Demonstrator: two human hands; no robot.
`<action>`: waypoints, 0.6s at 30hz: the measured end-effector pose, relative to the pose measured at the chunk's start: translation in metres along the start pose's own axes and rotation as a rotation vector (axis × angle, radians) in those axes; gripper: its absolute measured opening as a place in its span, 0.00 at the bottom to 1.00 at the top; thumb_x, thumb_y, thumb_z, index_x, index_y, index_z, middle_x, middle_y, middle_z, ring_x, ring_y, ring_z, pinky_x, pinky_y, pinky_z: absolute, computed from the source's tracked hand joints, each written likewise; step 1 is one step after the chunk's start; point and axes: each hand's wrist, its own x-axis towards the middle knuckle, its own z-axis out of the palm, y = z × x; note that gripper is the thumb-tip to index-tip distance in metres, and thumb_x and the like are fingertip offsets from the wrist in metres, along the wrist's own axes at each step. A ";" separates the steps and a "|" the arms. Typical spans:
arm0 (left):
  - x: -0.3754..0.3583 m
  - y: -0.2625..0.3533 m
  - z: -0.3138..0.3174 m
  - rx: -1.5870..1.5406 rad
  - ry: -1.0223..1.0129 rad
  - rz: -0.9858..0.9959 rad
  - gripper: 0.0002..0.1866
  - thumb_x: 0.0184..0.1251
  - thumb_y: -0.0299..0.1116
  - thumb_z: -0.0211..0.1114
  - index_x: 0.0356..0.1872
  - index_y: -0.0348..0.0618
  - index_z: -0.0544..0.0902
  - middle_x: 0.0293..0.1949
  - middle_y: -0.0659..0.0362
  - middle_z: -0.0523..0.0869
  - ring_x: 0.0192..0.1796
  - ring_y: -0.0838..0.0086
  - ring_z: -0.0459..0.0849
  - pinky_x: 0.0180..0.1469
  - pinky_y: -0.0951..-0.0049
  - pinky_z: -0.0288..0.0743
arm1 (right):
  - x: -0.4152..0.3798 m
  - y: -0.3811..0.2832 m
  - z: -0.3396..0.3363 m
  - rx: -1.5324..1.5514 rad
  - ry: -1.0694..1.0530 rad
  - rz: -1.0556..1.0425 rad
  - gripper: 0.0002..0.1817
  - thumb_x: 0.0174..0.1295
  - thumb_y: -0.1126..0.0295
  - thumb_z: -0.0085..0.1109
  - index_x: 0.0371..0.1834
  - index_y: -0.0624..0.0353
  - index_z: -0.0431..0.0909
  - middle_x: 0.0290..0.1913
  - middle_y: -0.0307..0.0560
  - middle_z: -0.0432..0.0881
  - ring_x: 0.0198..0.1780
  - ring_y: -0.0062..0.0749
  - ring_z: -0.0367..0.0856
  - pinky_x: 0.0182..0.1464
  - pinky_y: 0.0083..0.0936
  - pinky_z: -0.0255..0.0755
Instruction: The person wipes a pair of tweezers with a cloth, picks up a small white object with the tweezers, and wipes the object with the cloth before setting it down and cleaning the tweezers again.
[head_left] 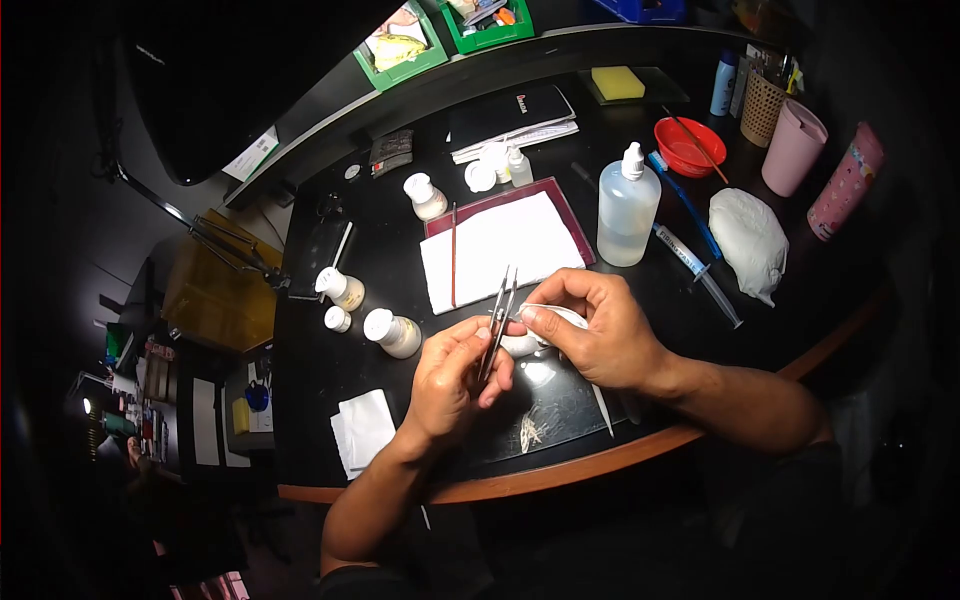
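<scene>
My left hand (452,372) is closed around dark tweezers (495,335), with their two tips pointing up and slightly apart. Close beside it, my right hand (615,335) pinches a thin white strip, perhaps paper or cloth (568,315), between thumb and forefinger. A narrow pointed white end (603,410) shows below that hand; whether it belongs to the same piece is hidden. Under the hands lie a rounded white object (520,346), partly covered, and a glossy dark plate (560,400) with pale scraps (530,433) on it.
A folded white towel (510,245) lies ahead with a thin brush (454,255) on it. To its right stands a large clear bottle (627,215). Small white-capped jars (393,334) are at left. A syringe (698,275) and red bowl (690,146) are at right.
</scene>
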 end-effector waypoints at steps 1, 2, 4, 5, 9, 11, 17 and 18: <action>0.000 0.000 0.000 0.029 0.008 -0.001 0.22 0.80 0.42 0.48 0.54 0.31 0.79 0.21 0.55 0.80 0.16 0.82 0.68 0.20 0.82 0.61 | 0.000 -0.003 -0.001 -0.016 0.000 -0.005 0.05 0.69 0.76 0.60 0.39 0.68 0.81 0.37 0.47 0.87 0.46 0.23 0.83 0.56 0.26 0.76; 0.000 0.000 0.000 0.033 0.005 0.003 0.22 0.80 0.42 0.48 0.54 0.30 0.79 0.21 0.55 0.81 0.16 0.82 0.68 0.21 0.82 0.61 | 0.001 -0.005 -0.001 -0.031 -0.001 -0.010 0.05 0.69 0.76 0.59 0.39 0.68 0.80 0.38 0.48 0.87 0.47 0.24 0.84 0.56 0.26 0.76; 0.000 0.000 0.001 0.039 -0.003 0.011 0.22 0.79 0.41 0.49 0.55 0.30 0.79 0.22 0.55 0.81 0.16 0.82 0.68 0.21 0.83 0.61 | 0.002 -0.002 -0.001 0.009 -0.011 -0.015 0.05 0.69 0.76 0.59 0.38 0.68 0.80 0.38 0.49 0.87 0.47 0.25 0.84 0.57 0.27 0.76; 0.000 0.001 0.001 0.027 -0.014 0.010 0.21 0.79 0.39 0.48 0.55 0.29 0.79 0.23 0.55 0.81 0.16 0.82 0.68 0.22 0.83 0.62 | 0.002 -0.001 -0.001 0.030 -0.016 -0.014 0.05 0.69 0.76 0.59 0.38 0.68 0.80 0.38 0.49 0.87 0.47 0.26 0.85 0.57 0.27 0.76; -0.001 0.000 -0.001 -0.001 -0.033 0.016 0.20 0.80 0.35 0.47 0.56 0.28 0.79 0.24 0.55 0.82 0.17 0.83 0.68 0.23 0.84 0.63 | 0.001 -0.004 0.000 -0.004 -0.018 -0.008 0.05 0.69 0.76 0.59 0.38 0.68 0.80 0.39 0.50 0.88 0.48 0.28 0.86 0.58 0.28 0.76; 0.000 0.000 0.000 0.024 -0.025 0.023 0.19 0.80 0.34 0.47 0.56 0.29 0.80 0.24 0.56 0.82 0.17 0.84 0.68 0.23 0.84 0.62 | 0.001 0.001 0.001 0.026 -0.016 -0.011 0.05 0.68 0.76 0.60 0.38 0.68 0.80 0.39 0.51 0.88 0.48 0.28 0.86 0.58 0.28 0.76; -0.005 0.005 0.007 0.196 0.066 0.029 0.16 0.79 0.33 0.52 0.54 0.36 0.84 0.23 0.62 0.82 0.18 0.87 0.69 0.22 0.84 0.60 | 0.000 -0.001 0.001 -0.028 -0.012 -0.023 0.06 0.68 0.74 0.61 0.38 0.67 0.81 0.38 0.51 0.88 0.47 0.28 0.86 0.57 0.28 0.76; -0.005 0.005 0.007 0.206 0.071 0.032 0.16 0.78 0.33 0.53 0.54 0.37 0.85 0.23 0.63 0.82 0.18 0.87 0.69 0.21 0.85 0.60 | -0.001 0.000 0.000 -0.046 -0.025 -0.030 0.05 0.69 0.75 0.61 0.39 0.67 0.80 0.39 0.49 0.87 0.47 0.27 0.85 0.56 0.26 0.77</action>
